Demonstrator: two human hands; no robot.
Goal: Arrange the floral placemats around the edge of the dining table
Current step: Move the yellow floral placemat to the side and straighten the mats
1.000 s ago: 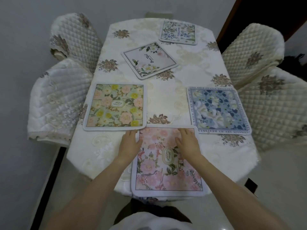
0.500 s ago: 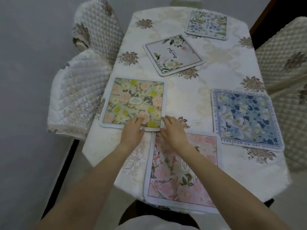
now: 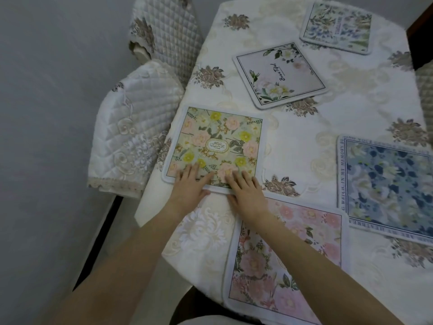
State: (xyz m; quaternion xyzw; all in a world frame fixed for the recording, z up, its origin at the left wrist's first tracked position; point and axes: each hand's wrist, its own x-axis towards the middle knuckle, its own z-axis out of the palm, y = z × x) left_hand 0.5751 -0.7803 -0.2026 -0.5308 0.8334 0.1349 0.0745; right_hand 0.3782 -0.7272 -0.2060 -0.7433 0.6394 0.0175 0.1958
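Across the cream tabletop (image 3: 304, 141) lie five placemats, and your left hand (image 3: 189, 186) and right hand (image 3: 246, 191), flat with no grip closed, now press the green placemat (image 3: 218, 137), having left the pink placemat (image 3: 288, 254).

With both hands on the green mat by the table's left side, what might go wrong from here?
1. The green mat already sits at the table's left edge; pushed further left by the left hand and right hand, it could overhang or slip off.
2. The hands press flat, so the loose tablecloth may bunch underneath.
3. The pink mat already overhangs the near edge below the right forearm, which might drag it off.
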